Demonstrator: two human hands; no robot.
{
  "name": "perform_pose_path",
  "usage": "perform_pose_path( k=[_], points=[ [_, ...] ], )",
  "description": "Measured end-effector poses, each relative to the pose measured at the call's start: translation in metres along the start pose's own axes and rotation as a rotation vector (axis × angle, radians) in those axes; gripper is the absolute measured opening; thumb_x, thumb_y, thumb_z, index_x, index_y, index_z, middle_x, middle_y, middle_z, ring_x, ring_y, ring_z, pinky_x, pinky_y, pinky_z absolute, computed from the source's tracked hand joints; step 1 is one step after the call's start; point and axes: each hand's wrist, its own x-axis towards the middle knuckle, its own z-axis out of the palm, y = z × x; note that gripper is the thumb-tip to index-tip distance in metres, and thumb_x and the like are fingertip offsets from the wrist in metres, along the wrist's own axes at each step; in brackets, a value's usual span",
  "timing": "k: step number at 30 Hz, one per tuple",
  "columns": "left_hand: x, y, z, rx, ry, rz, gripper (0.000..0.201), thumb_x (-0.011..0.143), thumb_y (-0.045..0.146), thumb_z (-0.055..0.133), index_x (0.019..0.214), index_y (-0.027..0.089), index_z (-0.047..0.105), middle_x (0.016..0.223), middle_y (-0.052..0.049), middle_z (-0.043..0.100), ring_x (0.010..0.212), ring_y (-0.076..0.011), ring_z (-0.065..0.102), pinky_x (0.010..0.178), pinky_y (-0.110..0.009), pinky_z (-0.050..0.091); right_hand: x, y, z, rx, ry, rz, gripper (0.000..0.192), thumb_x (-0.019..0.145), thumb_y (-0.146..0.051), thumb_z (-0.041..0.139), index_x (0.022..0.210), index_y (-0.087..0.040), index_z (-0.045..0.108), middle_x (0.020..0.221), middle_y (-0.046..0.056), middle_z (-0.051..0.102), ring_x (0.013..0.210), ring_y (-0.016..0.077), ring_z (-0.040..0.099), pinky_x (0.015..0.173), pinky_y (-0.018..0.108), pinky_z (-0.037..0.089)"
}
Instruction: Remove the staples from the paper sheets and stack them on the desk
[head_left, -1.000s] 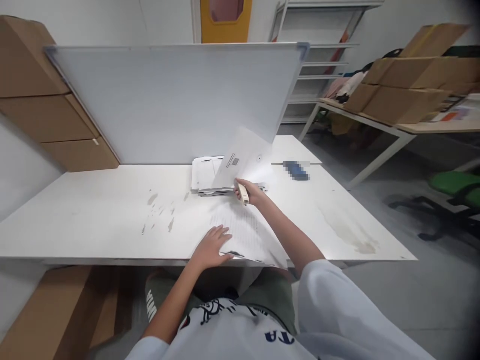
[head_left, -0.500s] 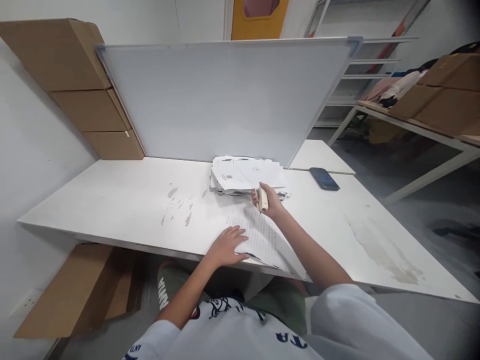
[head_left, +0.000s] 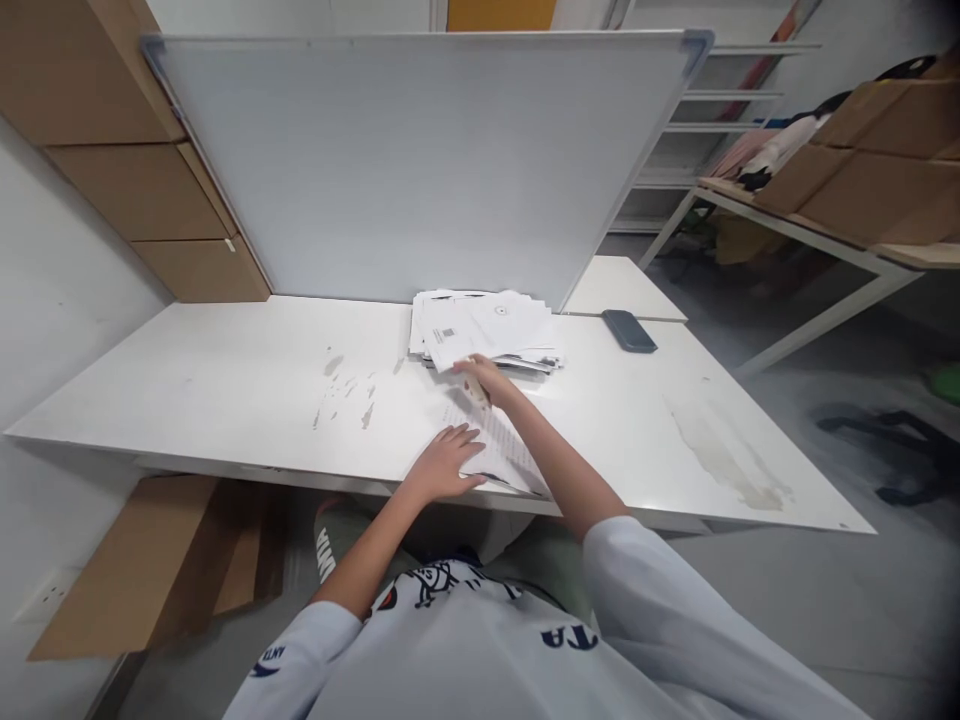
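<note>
My left hand (head_left: 442, 464) lies flat with its fingers spread, at the left edge of a printed sheet (head_left: 504, 448) on the white table (head_left: 247, 390). In my right hand (head_left: 491, 380) is a small cream stapler (head_left: 476, 391), partly hidden by the fingers. That hand is over the top left part of the printed sheet, just in front of a thick stack of papers (head_left: 480, 325). Whether the stapler touches the sheet, I cannot tell.
A dark phone (head_left: 628, 331) lies right of the stack. Behind stands a whiteboard (head_left: 420, 170), with stacked cardboard boxes (head_left: 180, 200) at its left. An opened cardboard box (head_left: 135, 565) is below the table's left front. Another table (head_left: 817, 225) with boxes stands at the right.
My right hand has moved left and turned over with the stapler, toward the sheet's top left. My left hand stays on the sheet's edge. The whole view has shifted slightly.
</note>
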Motion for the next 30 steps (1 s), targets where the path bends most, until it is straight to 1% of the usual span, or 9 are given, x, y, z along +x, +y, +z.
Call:
perform_pose_path(
  k=[5, 9, 12, 14, 18, 20, 23, 27, 30],
  points=[
    [0.001, -0.002, 0.004, 0.068, -0.008, 0.022, 0.059, 0.087, 0.051, 0.064, 0.137, 0.022, 0.056, 0.152, -0.01, 0.045, 0.146, -0.0295, 0.033, 0.121, -0.048, 0.027, 0.015, -0.034, -0.002, -0.066, -0.021, -0.114, 0.03, 0.072, -0.03, 0.077, 0.097, -0.021, 0.061, 0.082, -0.001, 0.063, 0.062, 0.0143, 0.063, 0.052, 0.024, 0.045],
    [0.001, 0.001, 0.005, 0.097, -0.035, 0.028, 0.06, 0.088, 0.052, 0.062, 0.139, 0.02, 0.054, 0.153, -0.01, 0.042, 0.147, -0.03, 0.03, 0.122, -0.048, 0.025, -0.015, -0.029, -0.011, -0.082, 0.036, -0.159, 0.031, 0.071, -0.032, 0.076, 0.097, -0.02, 0.062, 0.081, -0.001, 0.062, 0.062, 0.0145, 0.064, 0.048, 0.022, 0.042],
    [0.001, 0.004, 0.004, 0.096, -0.038, 0.019, 0.059, 0.09, 0.051, 0.059, 0.14, 0.019, 0.053, 0.154, -0.01, 0.042, 0.147, -0.0292, 0.03, 0.122, -0.047, 0.024, -0.055, -0.01, -0.042, 0.013, 0.155, -0.106, 0.032, 0.069, -0.033, 0.077, 0.094, -0.02, 0.061, 0.08, 0.0, 0.063, 0.061, 0.0138, 0.062, 0.045, 0.02, 0.04],
    [0.001, 0.006, 0.003, 0.094, -0.039, 0.012, 0.059, 0.092, 0.052, 0.057, 0.14, 0.019, 0.053, 0.153, -0.01, 0.043, 0.147, -0.0285, 0.03, 0.122, -0.046, 0.024, -0.083, 0.003, -0.068, 0.114, 0.21, -0.052, 0.031, 0.069, -0.034, 0.076, 0.093, -0.021, 0.061, 0.09, 0.003, 0.068, 0.061, 0.0126, 0.061, 0.043, 0.02, 0.04],
    [0.005, 0.007, 0.002, 0.128, -0.059, 0.015, 0.061, 0.094, 0.054, 0.052, 0.143, 0.017, 0.049, 0.155, -0.011, 0.04, 0.148, -0.0289, 0.027, 0.122, -0.046, 0.022, -0.117, 0.022, -0.101, 0.126, 0.214, 0.001, 0.03, 0.071, -0.035, 0.074, 0.094, -0.02, 0.061, 0.1, 0.007, 0.072, 0.057, 0.0105, 0.056, 0.044, 0.021, 0.042],
    [0.008, 0.007, 0.002, 0.151, -0.083, 0.022, 0.064, 0.094, 0.055, 0.05, 0.145, 0.016, 0.046, 0.157, -0.011, 0.036, 0.149, -0.0298, 0.025, 0.122, -0.047, 0.022, -0.111, 0.023, -0.098, -0.009, 0.181, 0.012, 0.034, 0.069, -0.033, 0.078, 0.096, -0.019, 0.062, 0.089, 0.006, 0.07, 0.056, 0.0119, 0.056, 0.045, 0.022, 0.041],
    [0.011, 0.006, 0.001, 0.178, -0.114, 0.033, 0.067, 0.095, 0.056, 0.048, 0.148, 0.015, 0.041, 0.159, -0.011, 0.031, 0.15, -0.0299, 0.021, 0.123, -0.048, 0.02, -0.073, 0.016, -0.073, -0.11, 0.172, -0.029, 0.034, 0.072, -0.031, 0.076, 0.1, -0.019, 0.061, 0.078, 0.002, 0.063, 0.057, 0.0122, 0.055, 0.049, 0.023, 0.043],
    [0.01, 0.006, 0.001, 0.194, -0.104, 0.031, 0.066, 0.096, 0.056, 0.045, 0.148, 0.016, 0.041, 0.159, -0.01, 0.032, 0.15, -0.0291, 0.022, 0.123, -0.047, 0.02, -0.007, 0.002, -0.031, -0.148, 0.052, -0.135, 0.04, 0.075, -0.035, 0.072, 0.109, -0.021, 0.058, 0.085, 0.001, 0.062, 0.061, 0.0129, 0.055, 0.057, 0.027, 0.047],
    [0.008, 0.008, 0.001, 0.198, -0.084, 0.023, 0.062, 0.096, 0.055, 0.046, 0.146, 0.017, 0.045, 0.158, -0.01, 0.035, 0.149, -0.0289, 0.025, 0.123, -0.046, 0.022, 0.013, -0.005, -0.012, -0.178, -0.036, -0.329, 0.046, 0.074, -0.042, 0.073, 0.112, -0.023, 0.056, 0.098, 0.003, 0.064, 0.07, 0.0148, 0.057, 0.064, 0.029, 0.049]
  ],
)
